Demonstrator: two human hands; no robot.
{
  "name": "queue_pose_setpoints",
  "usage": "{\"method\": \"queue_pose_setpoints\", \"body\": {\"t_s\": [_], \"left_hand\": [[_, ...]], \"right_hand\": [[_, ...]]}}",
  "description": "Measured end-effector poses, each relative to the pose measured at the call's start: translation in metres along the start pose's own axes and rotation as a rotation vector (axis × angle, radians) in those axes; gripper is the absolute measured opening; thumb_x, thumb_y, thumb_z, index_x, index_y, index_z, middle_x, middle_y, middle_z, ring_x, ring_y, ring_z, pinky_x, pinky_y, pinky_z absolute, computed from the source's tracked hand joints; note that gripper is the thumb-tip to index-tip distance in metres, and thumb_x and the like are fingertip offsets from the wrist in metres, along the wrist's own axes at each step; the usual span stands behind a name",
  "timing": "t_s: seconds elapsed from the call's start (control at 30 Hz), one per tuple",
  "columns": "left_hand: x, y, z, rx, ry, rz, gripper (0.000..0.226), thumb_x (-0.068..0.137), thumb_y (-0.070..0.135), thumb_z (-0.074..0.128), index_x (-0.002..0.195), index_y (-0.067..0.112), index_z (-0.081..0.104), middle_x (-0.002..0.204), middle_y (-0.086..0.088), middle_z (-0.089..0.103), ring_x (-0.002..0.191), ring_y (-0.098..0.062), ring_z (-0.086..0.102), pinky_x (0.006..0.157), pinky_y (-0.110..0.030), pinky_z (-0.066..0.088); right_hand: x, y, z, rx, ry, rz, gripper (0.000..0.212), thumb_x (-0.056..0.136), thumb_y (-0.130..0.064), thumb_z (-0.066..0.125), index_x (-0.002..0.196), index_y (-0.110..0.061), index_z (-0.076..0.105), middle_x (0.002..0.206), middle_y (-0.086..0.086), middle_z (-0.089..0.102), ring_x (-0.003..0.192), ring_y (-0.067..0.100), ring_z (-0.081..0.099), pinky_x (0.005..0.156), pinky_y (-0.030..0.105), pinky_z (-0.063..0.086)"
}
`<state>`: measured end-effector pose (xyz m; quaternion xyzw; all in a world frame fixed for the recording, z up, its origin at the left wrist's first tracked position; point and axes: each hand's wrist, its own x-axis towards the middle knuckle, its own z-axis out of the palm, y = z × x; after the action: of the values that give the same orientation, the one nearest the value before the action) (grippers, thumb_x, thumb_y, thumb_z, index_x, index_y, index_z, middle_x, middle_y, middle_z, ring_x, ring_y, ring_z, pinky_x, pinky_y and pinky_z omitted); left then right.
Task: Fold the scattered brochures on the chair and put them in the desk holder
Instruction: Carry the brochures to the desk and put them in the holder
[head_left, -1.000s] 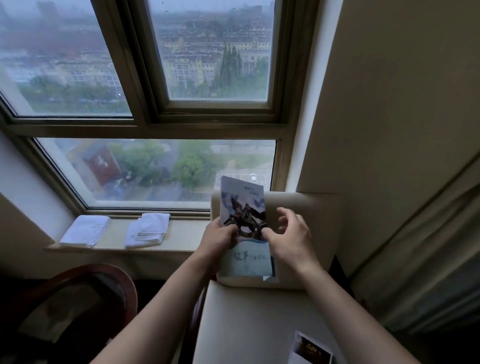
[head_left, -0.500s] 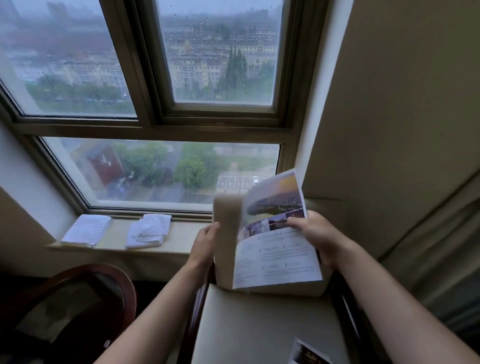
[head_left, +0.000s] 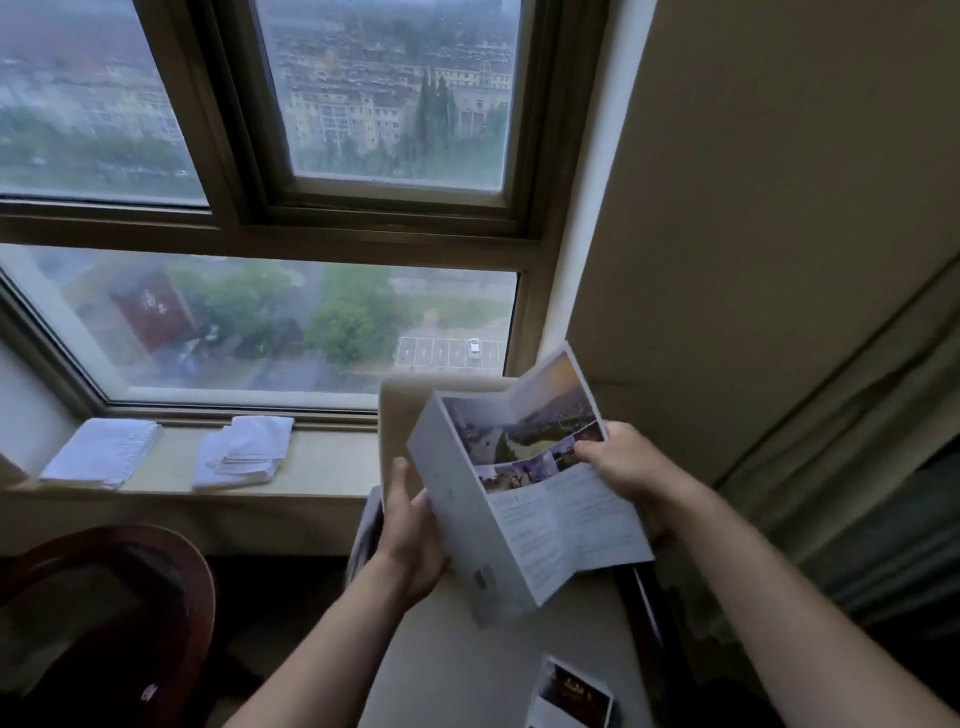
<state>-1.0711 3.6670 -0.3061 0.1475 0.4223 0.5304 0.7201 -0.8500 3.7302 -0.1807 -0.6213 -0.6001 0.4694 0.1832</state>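
A brochure (head_left: 524, 499) with photos on top and text below is spread open in the air over the cream chair seat (head_left: 457, 665). My left hand (head_left: 410, 530) grips its blank left panel near the lower edge. My right hand (head_left: 618, 467) pinches its right edge at the photo strip. The panels stand at angles along their creases. Another brochure (head_left: 571, 696), dark-covered, lies on the seat at the bottom of the view. The desk holder is out of view.
The chair's padded back (head_left: 400, 415) rises behind the brochure, against the window sill (head_left: 322, 467). Two stacks of folded white cloths (head_left: 244, 452) lie on the sill. A dark round wooden chair (head_left: 104, 597) stands at the lower left; a curtain (head_left: 857, 467) hangs at the right.
The folded brochure was opened out. My right hand drew its right panel outward, my left hand shifted to the left panel, and all panels now face me.
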Motion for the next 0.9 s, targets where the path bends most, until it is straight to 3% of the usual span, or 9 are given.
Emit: {"method": "queue_pose_setpoints", "body": {"t_s": [0.07, 0.17, 0.3, 0.37, 0.47, 0.6, 0.7, 0.8, 0.9], "left_hand": [[-0.003, 0.002, 0.026, 0.110, -0.009, 0.027, 0.086, 0.088, 0.081, 0.023, 0.121, 0.019, 0.071, 0.120, -0.019, 0.071, 0.113, -0.038, 0.066, 0.097, -0.050, 0.052], [-0.002, -0.002, 0.054, 0.276, 0.080, 0.087, 0.062, 0.094, 0.067, 0.040, 0.121, 0.018, 0.067, 0.112, -0.013, 0.074, 0.098, -0.032, 0.072, 0.073, -0.037, 0.060], [0.008, -0.011, 0.055, 0.553, 0.440, 0.182, 0.050, 0.085, 0.062, 0.059, 0.116, 0.023, 0.050, 0.108, -0.001, 0.067, 0.093, -0.019, 0.067, 0.083, -0.040, 0.057], [0.010, -0.010, 0.050, 0.619, 0.509, 0.260, 0.041, 0.082, 0.056, 0.063, 0.108, 0.027, 0.051, 0.106, 0.004, 0.067, 0.089, -0.011, 0.065, 0.080, -0.035, 0.055], [0.012, -0.014, 0.043, 0.754, 0.512, 0.361, 0.036, 0.085, 0.043, 0.063, 0.115, 0.028, 0.050, 0.114, 0.005, 0.067, 0.096, -0.013, 0.065, 0.086, -0.037, 0.054], [0.019, -0.042, 0.032, 1.039, 0.375, 0.418, 0.054, 0.088, 0.020, 0.059, 0.139, 0.021, 0.044, 0.130, 0.001, 0.055, 0.117, -0.016, 0.054, 0.099, -0.030, 0.043], [0.029, -0.088, 0.020, 1.234, 0.291, 0.339, 0.057, 0.084, 0.020, 0.060, 0.139, 0.023, 0.045, 0.125, 0.001, 0.051, 0.114, -0.016, 0.052, 0.090, -0.024, 0.037], [0.041, -0.152, 0.003, 1.387, 0.195, 0.205, 0.056, 0.083, 0.016, 0.060, 0.137, 0.020, 0.047, 0.123, -0.001, 0.052, 0.113, -0.019, 0.053, 0.088, -0.024, 0.040], [0.054, -0.219, -0.015, 1.351, 0.197, 0.076, 0.042, 0.081, 0.005, 0.056, 0.122, 0.014, 0.057, 0.115, -0.006, 0.062, 0.108, -0.026, 0.058, 0.094, -0.039, 0.049]], "right_hand": [[-0.001, 0.009, 0.025, 0.123, -0.044, 0.029, 0.017, 0.098, -0.012, 0.055, 0.101, -0.004, 0.069, 0.098, 0.018, 0.074, 0.082, 0.028, 0.070, 0.076, 0.038, 0.054], [-0.007, 0.015, 0.058, 0.519, -0.145, 0.124, 0.042, 0.104, -0.039, 0.047, 0.109, -0.006, 0.073, 0.098, 0.018, 0.077, 0.079, 0.030, 0.074, 0.070, 0.037, 0.060], [-0.009, 0.017, 0.078, 0.699, -0.264, 0.115, 0.058, 0.091, -0.069, 0.046, 0.107, -0.024, 0.079, 0.113, 0.015, 0.075, 0.101, 0.034, 0.073, 0.089, 0.048, 0.059], [-0.008, 0.019, 0.085, 0.623, -0.204, 0.125, 0.055, 0.088, -0.064, 0.058, 0.115, -0.018, 0.074, 0.110, 0.012, 0.077, 0.100, 0.032, 0.074, 0.092, 0.049, 0.057], [-0.001, 0.035, 0.097, 0.391, 0.117, 0.062, 0.046, 0.089, -0.027, 0.068, 0.131, -0.015, 0.056, 0.123, 0.009, 0.070, 0.104, 0.029, 0.070, 0.093, 0.046, 0.057], [-0.004, 0.079, 0.109, 0.087, 0.335, 0.039, 0.089, 0.089, -0.012, 0.061, 0.161, -0.022, 0.009, 0.152, 0.008, 0.045, 0.132, 0.029, 0.050, 0.102, 0.032, 0.041], [-0.008, 0.141, 0.124, -0.060, 0.395, 0.155, 0.092, 0.090, -0.020, 0.061, 0.161, -0.021, 0.002, 0.156, 0.012, 0.037, 0.131, 0.034, 0.048, 0.098, 0.036, 0.043], [-0.021, 0.210, 0.143, -0.023, 0.382, 0.334, 0.089, 0.091, -0.022, 0.061, 0.161, -0.018, 0.006, 0.152, 0.013, 0.040, 0.129, 0.034, 0.049, 0.097, 0.037, 0.042], [-0.036, 0.285, 0.165, 0.071, 0.395, 0.486, 0.089, 0.090, -0.022, 0.064, 0.161, -0.015, 0.010, 0.156, 0.014, 0.037, 0.139, 0.032, 0.041, 0.107, 0.037, 0.037]]}}
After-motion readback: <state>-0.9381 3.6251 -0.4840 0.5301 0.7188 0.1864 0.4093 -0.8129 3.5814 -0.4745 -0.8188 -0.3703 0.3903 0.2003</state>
